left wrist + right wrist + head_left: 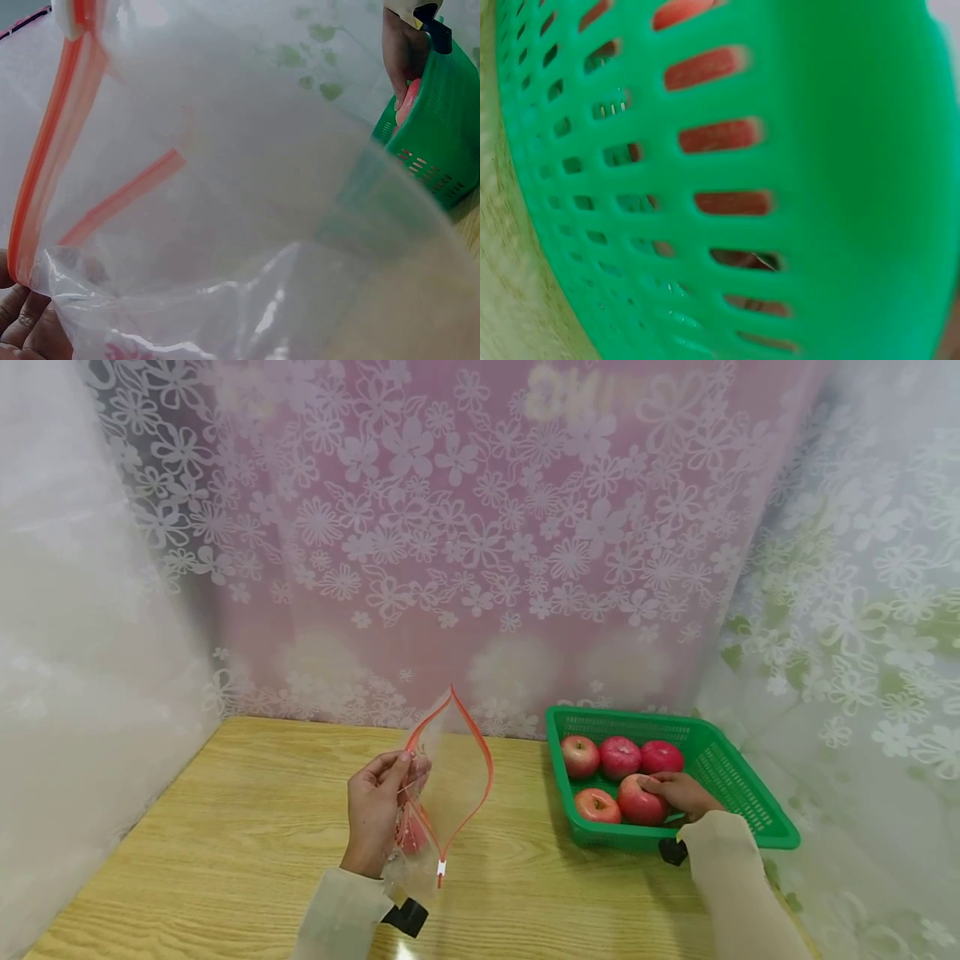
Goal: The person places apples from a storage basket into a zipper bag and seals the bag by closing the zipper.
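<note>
My left hand (375, 810) pinches the edge of a clear zip bag (459, 777) with an orange zip strip and a white slider. The bag's mouth gapes toward the right, and something reddish shows through its lower part. In the left wrist view the bag's film (225, 225) fills most of the picture, with fingers (30, 322) at its edge. My right hand (682, 795) grips an apple (642, 800) at the front of the green basket (750, 777). In the right wrist view the basket wall (840, 180) hides the hand's grip.
Several other red apples lie in the basket, among them one at the back left (580, 757) and one at the front left (597, 806). The wooden table (225, 827) is bounded behind by a flowered curtain (480, 568) and at the right by a pale flowered sheet (862, 652).
</note>
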The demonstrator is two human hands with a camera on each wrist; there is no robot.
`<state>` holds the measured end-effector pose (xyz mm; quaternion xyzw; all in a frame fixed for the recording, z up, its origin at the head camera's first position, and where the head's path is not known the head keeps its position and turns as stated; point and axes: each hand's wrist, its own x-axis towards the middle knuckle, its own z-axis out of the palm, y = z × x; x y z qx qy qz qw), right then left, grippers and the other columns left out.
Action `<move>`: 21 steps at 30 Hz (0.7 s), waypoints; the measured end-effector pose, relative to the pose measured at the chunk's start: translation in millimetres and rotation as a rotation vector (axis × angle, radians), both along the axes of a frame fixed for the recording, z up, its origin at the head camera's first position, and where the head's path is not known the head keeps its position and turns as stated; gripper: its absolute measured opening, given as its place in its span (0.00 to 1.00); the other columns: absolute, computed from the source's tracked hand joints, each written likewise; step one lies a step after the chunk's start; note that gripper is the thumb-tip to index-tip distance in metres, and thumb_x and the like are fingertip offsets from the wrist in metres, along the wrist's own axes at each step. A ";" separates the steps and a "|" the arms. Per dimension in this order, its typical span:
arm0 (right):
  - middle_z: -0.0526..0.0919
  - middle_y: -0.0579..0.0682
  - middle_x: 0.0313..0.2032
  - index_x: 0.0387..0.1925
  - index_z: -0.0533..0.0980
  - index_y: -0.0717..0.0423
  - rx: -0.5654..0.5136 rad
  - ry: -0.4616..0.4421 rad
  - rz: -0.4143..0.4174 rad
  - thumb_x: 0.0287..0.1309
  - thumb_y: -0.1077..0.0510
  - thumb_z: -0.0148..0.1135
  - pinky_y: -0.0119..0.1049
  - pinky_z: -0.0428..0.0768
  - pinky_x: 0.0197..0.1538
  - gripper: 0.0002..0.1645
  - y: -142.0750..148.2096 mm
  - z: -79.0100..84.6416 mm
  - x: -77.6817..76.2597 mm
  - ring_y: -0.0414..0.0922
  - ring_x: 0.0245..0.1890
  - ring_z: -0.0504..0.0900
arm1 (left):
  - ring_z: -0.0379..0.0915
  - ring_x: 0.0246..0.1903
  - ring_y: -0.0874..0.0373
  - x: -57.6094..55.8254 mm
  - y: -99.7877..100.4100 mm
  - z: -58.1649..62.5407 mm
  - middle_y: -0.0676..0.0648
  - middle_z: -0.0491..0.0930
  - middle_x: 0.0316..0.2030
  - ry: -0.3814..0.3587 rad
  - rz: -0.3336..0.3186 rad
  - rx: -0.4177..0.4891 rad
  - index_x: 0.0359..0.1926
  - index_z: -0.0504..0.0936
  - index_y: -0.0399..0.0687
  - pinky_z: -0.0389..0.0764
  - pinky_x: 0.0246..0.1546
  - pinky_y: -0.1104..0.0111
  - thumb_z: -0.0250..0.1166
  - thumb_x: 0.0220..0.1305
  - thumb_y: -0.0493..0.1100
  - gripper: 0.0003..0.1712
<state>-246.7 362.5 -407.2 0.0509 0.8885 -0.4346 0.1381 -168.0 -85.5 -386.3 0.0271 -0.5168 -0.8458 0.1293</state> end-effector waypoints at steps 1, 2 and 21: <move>0.74 0.70 0.50 0.63 0.61 0.75 -0.006 0.000 -0.003 0.70 0.44 0.50 0.53 0.83 0.40 0.38 0.0 1.0 0.8 0.52 0.37 0.80 | 0.85 0.35 0.57 0.0 -0.1 -0.2 0.46 0.86 0.33 -0.001 -0.001 -0.001 0.49 0.76 0.24 0.83 0.42 0.67 0.60 0.68 0.38 0.17; 0.74 0.70 0.50 0.63 0.60 0.75 -0.013 -0.001 -0.008 0.70 0.45 0.50 0.53 0.83 0.40 0.38 0.2 1.5 1.6 0.52 0.37 0.80 | 0.85 0.35 0.57 0.1 0.0 -0.3 0.46 0.86 0.33 0.001 -0.003 -0.001 0.48 0.76 0.24 0.83 0.42 0.67 0.60 0.68 0.39 0.17; 0.67 0.73 0.55 0.67 0.54 0.75 -0.195 -0.008 -0.027 0.71 0.45 0.49 0.52 0.85 0.40 0.41 3.3 13.8 13.5 0.48 0.38 0.81 | 0.85 0.34 0.58 2.4 1.9 -0.4 0.48 0.86 0.31 0.011 -0.016 0.027 0.47 0.77 0.24 0.83 0.42 0.66 0.60 0.68 0.37 0.16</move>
